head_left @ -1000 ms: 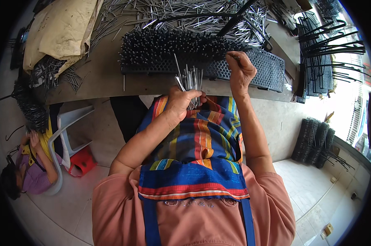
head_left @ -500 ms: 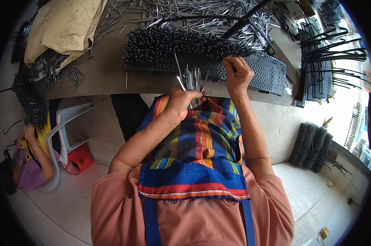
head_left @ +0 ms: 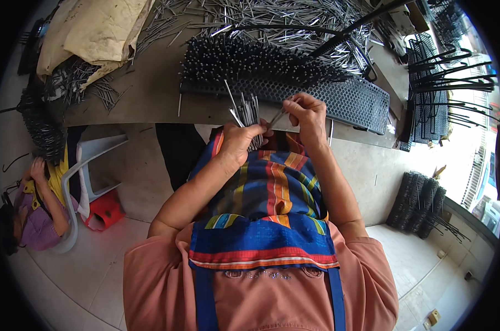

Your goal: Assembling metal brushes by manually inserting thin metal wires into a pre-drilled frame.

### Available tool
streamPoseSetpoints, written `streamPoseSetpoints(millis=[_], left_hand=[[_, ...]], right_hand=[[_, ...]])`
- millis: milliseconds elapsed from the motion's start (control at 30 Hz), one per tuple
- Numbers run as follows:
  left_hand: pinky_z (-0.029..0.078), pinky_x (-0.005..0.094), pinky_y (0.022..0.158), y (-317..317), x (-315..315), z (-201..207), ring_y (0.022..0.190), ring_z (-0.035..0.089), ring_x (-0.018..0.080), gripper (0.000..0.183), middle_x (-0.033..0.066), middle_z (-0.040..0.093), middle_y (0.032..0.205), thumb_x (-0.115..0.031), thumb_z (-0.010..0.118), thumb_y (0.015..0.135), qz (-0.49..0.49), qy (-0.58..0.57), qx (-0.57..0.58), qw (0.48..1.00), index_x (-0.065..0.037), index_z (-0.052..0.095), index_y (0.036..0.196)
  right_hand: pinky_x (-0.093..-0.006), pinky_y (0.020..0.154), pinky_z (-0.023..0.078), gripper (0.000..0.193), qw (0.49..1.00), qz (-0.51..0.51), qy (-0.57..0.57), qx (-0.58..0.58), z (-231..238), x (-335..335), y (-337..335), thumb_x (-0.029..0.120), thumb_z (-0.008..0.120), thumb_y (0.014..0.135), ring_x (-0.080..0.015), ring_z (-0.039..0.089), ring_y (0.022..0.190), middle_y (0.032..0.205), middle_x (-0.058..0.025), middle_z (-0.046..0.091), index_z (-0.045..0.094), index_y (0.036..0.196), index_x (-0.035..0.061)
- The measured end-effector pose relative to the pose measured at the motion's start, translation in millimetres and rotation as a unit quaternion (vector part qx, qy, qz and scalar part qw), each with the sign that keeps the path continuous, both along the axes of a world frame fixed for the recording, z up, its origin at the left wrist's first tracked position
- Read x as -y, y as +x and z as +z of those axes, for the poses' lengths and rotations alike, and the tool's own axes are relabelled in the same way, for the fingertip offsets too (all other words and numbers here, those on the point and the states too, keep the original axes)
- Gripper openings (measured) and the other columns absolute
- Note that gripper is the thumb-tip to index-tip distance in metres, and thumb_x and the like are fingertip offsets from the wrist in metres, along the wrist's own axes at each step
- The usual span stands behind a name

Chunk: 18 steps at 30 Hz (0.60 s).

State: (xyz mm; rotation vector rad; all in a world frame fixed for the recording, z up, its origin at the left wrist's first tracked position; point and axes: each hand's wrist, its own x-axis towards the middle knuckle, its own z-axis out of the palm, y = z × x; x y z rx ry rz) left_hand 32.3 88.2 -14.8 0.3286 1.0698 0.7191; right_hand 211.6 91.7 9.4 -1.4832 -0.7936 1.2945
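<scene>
My left hand [head_left: 237,144] is closed round a bundle of thin metal rods [head_left: 250,113] just in front of the table's near edge. One rod in the bundle sticks up well above the others. To its right, my right hand [head_left: 310,118] pinches a thin metal rod [head_left: 278,118], whose lower end reaches the fingers of my left hand; whether it is one rod or more I cannot tell. Beyond both hands lies a long black perforated tray [head_left: 366,105]. Dark rods [head_left: 250,63] stand packed upright over its left and middle part, while bare holes show at its right end.
Loose metal rods [head_left: 294,22] are heaped behind the tray. At the left sits a torn tan sack [head_left: 98,30] with rods spilling out. Black hooked racks [head_left: 429,94] stand at the right, with dark bundles [head_left: 416,204] on the floor. Another person [head_left: 45,220] sits at the far left.
My right hand has come down and left from above the tray to beside the bundle, and a rod now shows in its fingers. The view has shifted slightly.
</scene>
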Motion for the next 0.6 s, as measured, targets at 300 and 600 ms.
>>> streamPoseSetpoints(millis=[300, 600], left_hand=[[0.056, 0.0304, 0.054, -16, 1, 3, 0.064, 0.07, 0.022, 0.015, 0.0111, 0.07, 0.078, 0.007, 0.07, 0.076, 0.051, 0.1, 0.009, 0.994, 0.003, 0.067, 0.09], [0.054, 0.0289, 0.052, -18, -5, -7, 0.06, 0.069, 0.022, 0.011, 0.0125, 0.07, 0.076, 0.008, 0.066, 0.076, 0.034, 0.053, -0.008, 0.998, 0.004, 0.067, 0.086]], right_hand=[[-0.0186, 0.061, 0.041, 0.01, 0.93, -0.077, 0.281, 0.224, -12, -49, -39, -0.007, 0.072, 0.078, -0.0029, 0.053, 0.068, 0.078, 0.0011, 0.063, 0.07, 0.085, -0.0011], [-0.0219, 0.056, 0.044, 0.011, 0.9, -0.048, 0.233, 0.364, -9, -49, -47, -0.004, 0.075, 0.075, -0.0079, 0.059, 0.062, 0.074, -0.0041, 0.064, 0.072, 0.084, 0.0012]])
